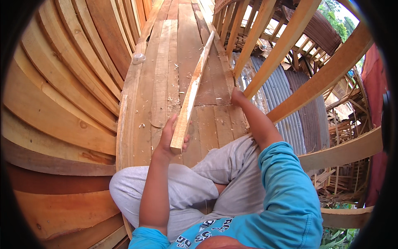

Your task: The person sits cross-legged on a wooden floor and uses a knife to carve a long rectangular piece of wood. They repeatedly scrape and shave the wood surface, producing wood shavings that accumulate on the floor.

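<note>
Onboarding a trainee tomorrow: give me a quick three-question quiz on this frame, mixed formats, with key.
1. True or false: the left hand grips the near end of the batten.
2. Where is the right hand? A) on the batten B) at the deck's right edge, by the base of a slanted rib C) on the knee
3. Fill in: the small pale lump lies near the deck's ____ edge.

Key: 1 true; 2 B; 3 left. The batten's far end points away up the planks, and wood shavings lie scattered about it.
</note>
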The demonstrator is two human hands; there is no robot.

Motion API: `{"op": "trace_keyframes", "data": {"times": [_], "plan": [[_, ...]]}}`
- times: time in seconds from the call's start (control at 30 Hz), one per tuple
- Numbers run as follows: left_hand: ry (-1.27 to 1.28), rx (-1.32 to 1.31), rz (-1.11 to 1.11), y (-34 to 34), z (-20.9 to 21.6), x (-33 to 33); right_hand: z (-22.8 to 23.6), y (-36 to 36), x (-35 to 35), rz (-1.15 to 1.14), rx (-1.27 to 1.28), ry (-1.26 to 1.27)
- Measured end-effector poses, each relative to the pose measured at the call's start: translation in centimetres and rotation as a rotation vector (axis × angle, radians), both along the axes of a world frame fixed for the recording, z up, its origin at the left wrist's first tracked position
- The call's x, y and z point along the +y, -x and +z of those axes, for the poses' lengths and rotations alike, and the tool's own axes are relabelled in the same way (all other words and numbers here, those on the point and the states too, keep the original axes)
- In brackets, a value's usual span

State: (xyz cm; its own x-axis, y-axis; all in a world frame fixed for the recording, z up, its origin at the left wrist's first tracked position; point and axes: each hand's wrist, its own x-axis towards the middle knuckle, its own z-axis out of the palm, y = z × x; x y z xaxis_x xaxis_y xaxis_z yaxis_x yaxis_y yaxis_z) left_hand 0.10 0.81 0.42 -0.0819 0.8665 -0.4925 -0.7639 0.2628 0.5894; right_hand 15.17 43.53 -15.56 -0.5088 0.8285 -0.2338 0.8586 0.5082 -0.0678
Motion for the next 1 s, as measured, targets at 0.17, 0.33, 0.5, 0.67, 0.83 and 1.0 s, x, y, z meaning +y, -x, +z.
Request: {"op": "trace_keyframes", "data": {"times": [0.17,0.33,0.5,0.67,0.83,1.0], "plan": [[-0.015,0.005,0.015,0.2,0.0,-0.7,1.3,1.8,-1.3,0.011,0.098,0.07],[-0.014,-0.024,0.02,-0.3,0.4,-0.5,1.6,3.0,0.1,0.007,0.309,0.063],[-0.022,-0.029,0.039,-0.4,0.4,-0.4,0.7,4.5,1.5,-0.09,0.277,0.211],[-0.063,-0.07,0.018,-0.8,0.5,0.3,-2.8,3.4,5.7,-0.148,0.672,0.01],[-0.033,-0.045,0.06,-0.5,0.2,-0.4,0.5,7.9,5.1,-0.26,0.887,0.247],[-0.043,-0.05,0.053,-0.4,0.1,-0.4,3.3,6.7,1.0,-0.037,0.424,-0.214]]}}
